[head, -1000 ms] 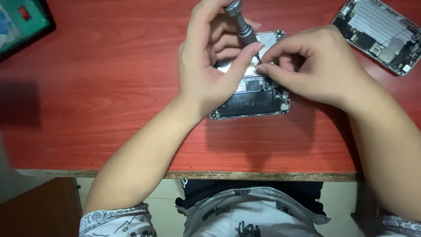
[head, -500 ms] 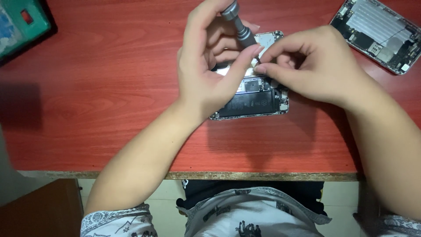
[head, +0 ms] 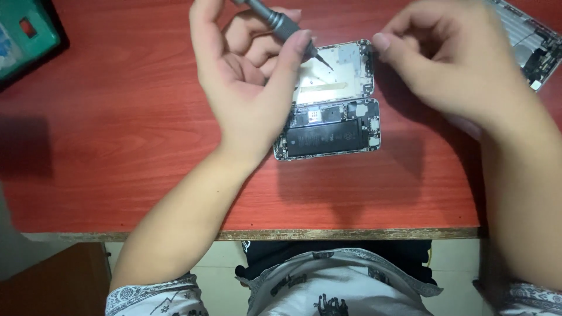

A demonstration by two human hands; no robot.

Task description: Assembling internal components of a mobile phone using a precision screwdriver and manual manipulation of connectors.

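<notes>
Head view looks down on a red wooden desk (head: 117, 117), where an opened phone (head: 331, 126) lies flat, its long axis running side to side, with its lifted screen panel (head: 333, 73) folded back on the far side so the two halves sit edge to edge. The left hand (head: 246, 82) rests just to the left of the phone, palm turned up and inward, fingers curled closed around a grey screwdriver (head: 275, 20); the driver slants down and to the right from that hand, its fine tip over the metal back of the screen panel. The right hand (head: 456, 64) hovers to the right of the panel, close beside its edge but not clearly touching, fingers loosely pinched with nothing visible in them. Of the two, the left hand sits nearer the phone body.
</notes>
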